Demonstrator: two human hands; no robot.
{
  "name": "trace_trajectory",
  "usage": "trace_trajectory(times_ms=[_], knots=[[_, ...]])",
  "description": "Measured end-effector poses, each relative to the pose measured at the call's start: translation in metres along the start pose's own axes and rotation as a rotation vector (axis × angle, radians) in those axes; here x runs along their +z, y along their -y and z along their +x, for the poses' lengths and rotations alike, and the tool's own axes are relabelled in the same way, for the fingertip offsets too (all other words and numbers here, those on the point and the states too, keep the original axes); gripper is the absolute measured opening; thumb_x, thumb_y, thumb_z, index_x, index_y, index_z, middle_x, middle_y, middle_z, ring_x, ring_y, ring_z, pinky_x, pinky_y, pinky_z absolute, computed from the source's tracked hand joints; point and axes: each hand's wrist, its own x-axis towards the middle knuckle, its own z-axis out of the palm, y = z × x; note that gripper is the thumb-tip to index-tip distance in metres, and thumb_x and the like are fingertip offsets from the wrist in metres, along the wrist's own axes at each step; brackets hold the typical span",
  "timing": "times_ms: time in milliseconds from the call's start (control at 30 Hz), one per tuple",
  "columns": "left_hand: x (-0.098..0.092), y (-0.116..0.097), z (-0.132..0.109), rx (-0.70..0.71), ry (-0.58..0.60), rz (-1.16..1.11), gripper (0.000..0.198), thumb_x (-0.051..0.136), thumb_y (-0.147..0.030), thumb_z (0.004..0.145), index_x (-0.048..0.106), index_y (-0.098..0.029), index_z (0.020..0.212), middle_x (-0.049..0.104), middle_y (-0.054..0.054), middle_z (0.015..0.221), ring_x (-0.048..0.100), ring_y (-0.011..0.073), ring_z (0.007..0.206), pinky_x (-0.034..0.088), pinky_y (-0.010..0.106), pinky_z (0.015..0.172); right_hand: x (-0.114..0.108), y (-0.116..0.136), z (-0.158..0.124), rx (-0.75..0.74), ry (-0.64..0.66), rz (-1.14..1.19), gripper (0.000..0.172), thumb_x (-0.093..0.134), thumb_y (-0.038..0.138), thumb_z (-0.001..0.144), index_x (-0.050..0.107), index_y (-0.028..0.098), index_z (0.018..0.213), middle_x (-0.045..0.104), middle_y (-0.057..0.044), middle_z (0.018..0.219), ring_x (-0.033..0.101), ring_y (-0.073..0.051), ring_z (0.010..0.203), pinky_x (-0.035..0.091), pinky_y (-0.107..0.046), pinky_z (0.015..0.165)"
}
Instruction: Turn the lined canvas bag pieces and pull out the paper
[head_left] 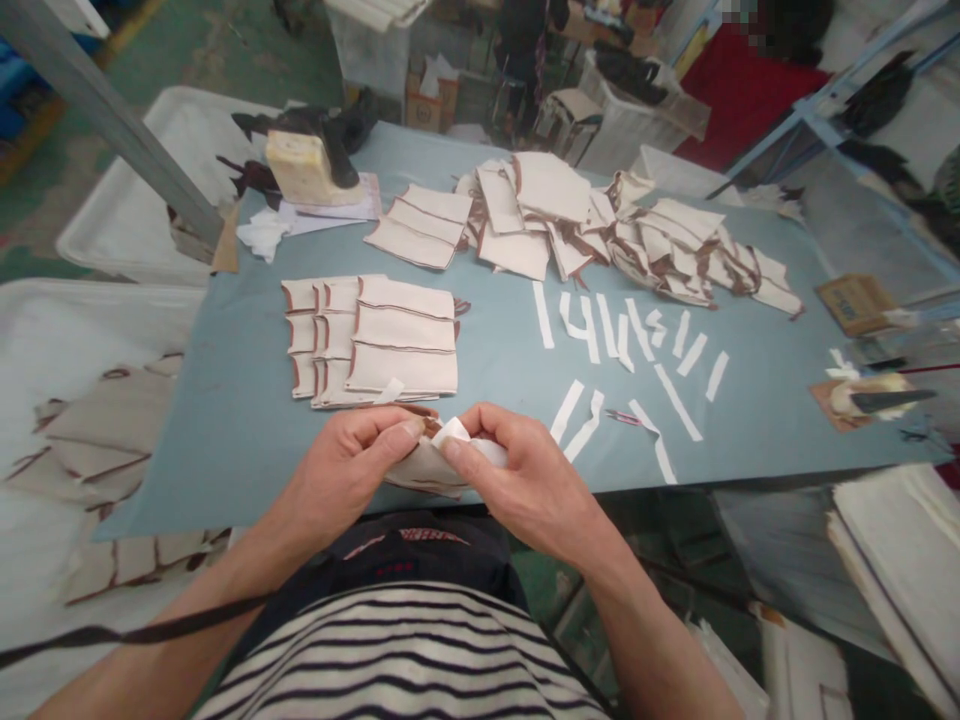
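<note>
Both hands meet at the table's near edge over a cream fabric piece with brown trim point(429, 468). My left hand point(371, 445) pinches its brown-edged corner between thumb and fingers. A small white strip point(452, 432) is gripped between the thumb and fingers of my right hand point(517, 470), pressed close to that corner. More white material shows beneath the right fingers; how it joins the strip is hidden. Just beyond the hands lies a neat stack of cream fabric pieces with brown edging point(405, 335), a white strip point(390, 390) resting at its near side.
Several white strips point(596, 330) and a small pinkish tool point(625, 417) lie on the blue-grey table point(495, 370). Behind them is a loose heap of fabric pieces point(555, 190). A tape dispenser-like block point(300, 168) stands back left. White bins point(45, 330) flank the left side.
</note>
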Motion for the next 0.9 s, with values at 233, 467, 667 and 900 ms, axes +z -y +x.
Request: trace_trajectory(times_ms=[233, 467, 667, 900], knots=[[-0.003, 0.0, 0.003, -0.011, -0.013, 0.09, 0.039, 0.057, -0.048, 0.091, 0.076, -0.017, 0.077, 0.07, 0.003, 0.075, 0.059, 0.0207, 0.074, 0.047, 0.028, 0.066, -0.003, 0.003, 0.01, 0.0, 0.067, -0.075, 0.019, 0.06, 0.033, 0.098, 0.065, 0.021, 0.084, 0.067, 0.002, 0.081, 0.053, -0.014, 0.073, 0.035, -0.025, 0.065], [-0.004, 0.003, 0.005, -0.022, -0.034, 0.106, 0.04, 0.056, -0.048, 0.091, 0.076, -0.017, 0.077, 0.074, 0.004, 0.078, 0.061, 0.022, 0.075, 0.049, 0.028, 0.065, 0.002, 0.0, 0.018, -0.021, 0.039, -0.091, 0.021, 0.061, 0.035, 0.1, 0.065, 0.021, 0.085, 0.069, 0.002, 0.083, 0.056, -0.015, 0.076, 0.037, -0.026, 0.07], [-0.004, 0.004, 0.008, -0.016, -0.044, 0.11, 0.04, 0.055, -0.048, 0.09, 0.076, -0.016, 0.078, 0.072, 0.004, 0.076, 0.06, 0.0209, 0.072, 0.05, 0.027, 0.064, 0.005, 0.005, 0.021, 0.019, -0.004, -0.261, 0.019, 0.062, 0.032, 0.101, 0.066, 0.022, 0.085, 0.068, 0.002, 0.076, 0.054, -0.015, 0.069, 0.033, -0.027, 0.067], [-0.003, 0.006, 0.01, 0.004, -0.063, 0.135, 0.039, 0.055, -0.048, 0.091, 0.075, -0.017, 0.076, 0.069, 0.003, 0.073, 0.059, 0.0205, 0.071, 0.048, 0.027, 0.062, 0.008, 0.01, 0.025, 0.06, -0.015, -0.489, 0.018, 0.061, 0.034, 0.104, 0.072, 0.022, 0.097, 0.076, -0.002, 0.08, 0.063, -0.019, 0.071, 0.029, -0.03, 0.066]])
